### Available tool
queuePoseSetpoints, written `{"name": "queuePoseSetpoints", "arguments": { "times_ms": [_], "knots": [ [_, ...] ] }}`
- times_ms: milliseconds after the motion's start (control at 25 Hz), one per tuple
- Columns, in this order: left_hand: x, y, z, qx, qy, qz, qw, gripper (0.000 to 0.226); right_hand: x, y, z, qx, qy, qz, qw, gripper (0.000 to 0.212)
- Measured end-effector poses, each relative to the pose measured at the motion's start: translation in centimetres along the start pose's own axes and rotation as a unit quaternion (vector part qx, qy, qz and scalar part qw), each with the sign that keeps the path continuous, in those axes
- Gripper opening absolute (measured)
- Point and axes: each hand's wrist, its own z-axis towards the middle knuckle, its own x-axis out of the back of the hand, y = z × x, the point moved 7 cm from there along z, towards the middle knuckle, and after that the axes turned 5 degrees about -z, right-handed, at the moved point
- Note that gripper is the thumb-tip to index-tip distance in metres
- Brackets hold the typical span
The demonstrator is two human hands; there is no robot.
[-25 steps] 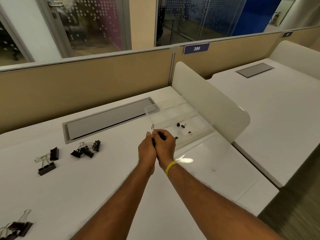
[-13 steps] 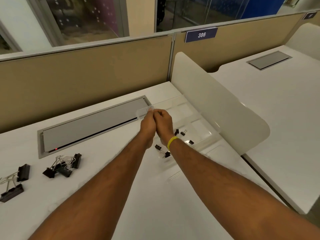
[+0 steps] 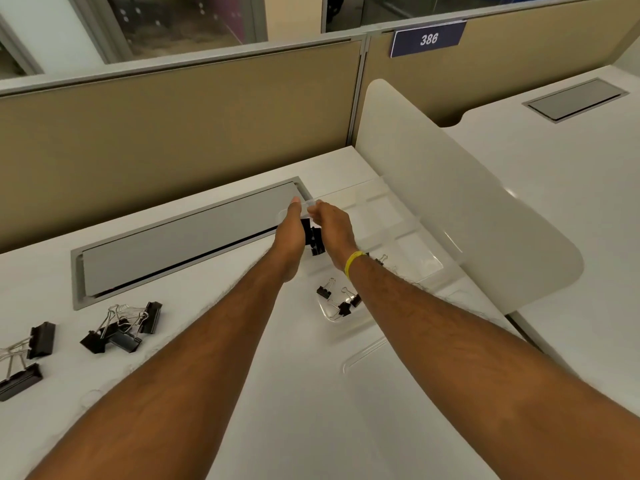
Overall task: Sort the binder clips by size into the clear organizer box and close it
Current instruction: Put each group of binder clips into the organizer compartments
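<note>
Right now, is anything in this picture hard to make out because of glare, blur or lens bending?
Head view: the clear organizer box nearly vanishes against the white desk, showing only by faint glints; wide-angle bending curves the partition; the clips stay sharp.

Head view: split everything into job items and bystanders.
Job: clear plastic organizer box; large black binder clips on the desk; small black binder clips in the box; left hand; right hand.
Bystanders: grey desk cable hatch; white curved divider; blue 386 sign.
</note>
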Motion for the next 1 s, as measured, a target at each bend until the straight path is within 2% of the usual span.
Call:
{"name": "queuePoseSetpoints", "arguments": {
  "times_ms": [160, 360, 480, 680, 760, 1000],
  "knots": [
    [1.0, 0.6, -0.8, -0.049, -0.003, 0.072, 0.996, 0.057, 1.9, -1.3, -1.1, 0.044, 0.026, -0.004, 0.999, 0.033],
    [4.2, 0.2, -2.4, -0.079, 0.009, 0.108, 0.991, 0.059, 4.2, -1.4, -3.3, 0.053, 0.051, -0.01, 0.997, 0.034],
    [6.2, -0.7, -4.3, -0.091, 0.015, 0.132, 0.987, 0.057, 4.7, -1.3, -5.7, 0.068, 0.047, -0.017, 0.996, 0.031],
    [8.7, -1.5, -8.5, -0.135, 0.008, 0.227, 0.965, 0.051, 3.3, -0.9, -10.2, 0.11, 0.01, -0.109, 0.988, 0.027],
    [10.1, -2.1, -10.0, -0.145, 0.014, 0.27, 0.952, 0.057, 1.9, -0.8, -12.3, 0.135, -0.019, -0.172, 0.976, 0.028],
    [15.9, -4.4, -14.3, -0.136, 0.044, 0.411, 0.901, 0.092, -3.8, 0.0, -18.8, 0.239, -0.117, -0.36, 0.894, 0.056]
  ]
}}
